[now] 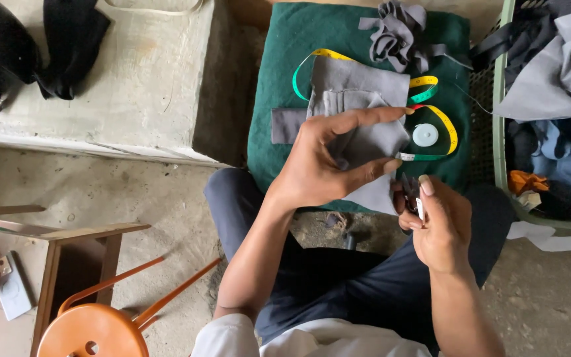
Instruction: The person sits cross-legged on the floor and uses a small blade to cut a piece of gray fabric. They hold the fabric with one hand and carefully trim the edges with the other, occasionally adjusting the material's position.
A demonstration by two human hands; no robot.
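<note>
I see my left hand (325,165) pinching the grey cloth piece (365,109) over the green cushion (279,79), my right hand (434,221) gripping small scissors (410,195) just beside it, with more grey strips (398,33) waiting uncut.

Left hand (325,165) pinching grey fabric (365,106), right hand (441,225) holding possibly scissors (410,195)

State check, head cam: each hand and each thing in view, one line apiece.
left hand: fingers spread, pinching the grey fabric piece
right hand: closed around small scissors
grey fabric piece: partly folded, lying on green cushion
tape measure: unrolled, looped around the fabric
grey scraps: bunched, on cushion
basket: filled with cloth
orange stool: tipped over
</note>
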